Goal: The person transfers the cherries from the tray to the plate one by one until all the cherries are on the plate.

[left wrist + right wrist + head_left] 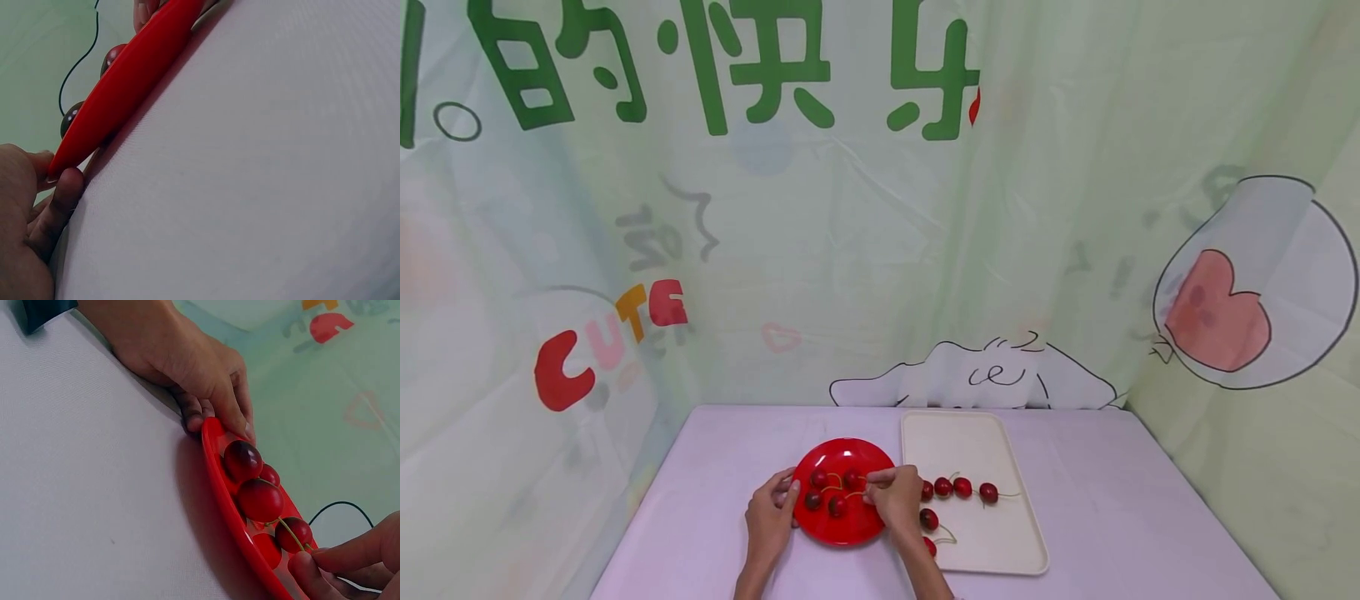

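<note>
A red plate (850, 535) carries several dark red cherries with green stems. My left hand (768, 518) grips the plate's left rim, thumb on the upper side and fingers underneath. In the left wrist view the plate (119, 103) is seen edge-on, its near rim between thumb and fingers. Over the right part of the plate, my right hand (898, 498) pinches a thin stem (291, 532) between thumb and forefinger. That stem leads to the nearest cherry (260, 500), which sits low over the plate among the others.
Right of the plate lies a cream tray (966, 442), partly behind my right hand and forearm. Several cherries (962, 487) form a row across it, with two more nearer its left edge. A printed curtain (850, 250) stands behind the white table (1112, 517).
</note>
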{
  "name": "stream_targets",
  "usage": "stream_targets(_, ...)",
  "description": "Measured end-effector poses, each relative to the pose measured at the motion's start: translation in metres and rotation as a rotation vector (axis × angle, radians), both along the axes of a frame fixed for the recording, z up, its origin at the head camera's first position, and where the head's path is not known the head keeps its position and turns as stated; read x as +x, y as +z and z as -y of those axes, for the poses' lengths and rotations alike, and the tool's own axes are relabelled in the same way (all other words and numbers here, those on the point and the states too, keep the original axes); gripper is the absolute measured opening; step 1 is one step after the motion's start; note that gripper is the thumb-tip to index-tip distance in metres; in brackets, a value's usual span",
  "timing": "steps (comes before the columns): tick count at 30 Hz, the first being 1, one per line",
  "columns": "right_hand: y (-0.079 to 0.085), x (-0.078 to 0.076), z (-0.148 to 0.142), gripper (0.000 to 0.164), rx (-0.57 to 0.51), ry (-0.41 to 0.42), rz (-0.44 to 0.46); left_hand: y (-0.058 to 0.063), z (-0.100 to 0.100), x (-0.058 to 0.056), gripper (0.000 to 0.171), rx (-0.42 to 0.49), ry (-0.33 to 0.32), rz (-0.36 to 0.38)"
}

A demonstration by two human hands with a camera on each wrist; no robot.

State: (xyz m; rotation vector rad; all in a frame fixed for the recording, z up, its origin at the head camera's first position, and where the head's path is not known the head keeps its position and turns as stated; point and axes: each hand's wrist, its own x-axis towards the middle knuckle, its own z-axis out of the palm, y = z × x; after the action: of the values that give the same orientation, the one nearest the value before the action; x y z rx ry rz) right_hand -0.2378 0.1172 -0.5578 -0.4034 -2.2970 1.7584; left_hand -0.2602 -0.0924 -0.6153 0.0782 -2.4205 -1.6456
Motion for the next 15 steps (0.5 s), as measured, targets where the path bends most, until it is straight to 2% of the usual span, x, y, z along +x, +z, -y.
stream_targets(15,-0.0039,-0.0027,0.0067,0.014,0.211,-0.012,-0.036,0.0014,-0.0004,0.0011,0.037,-0.008,-0.006,0.019)
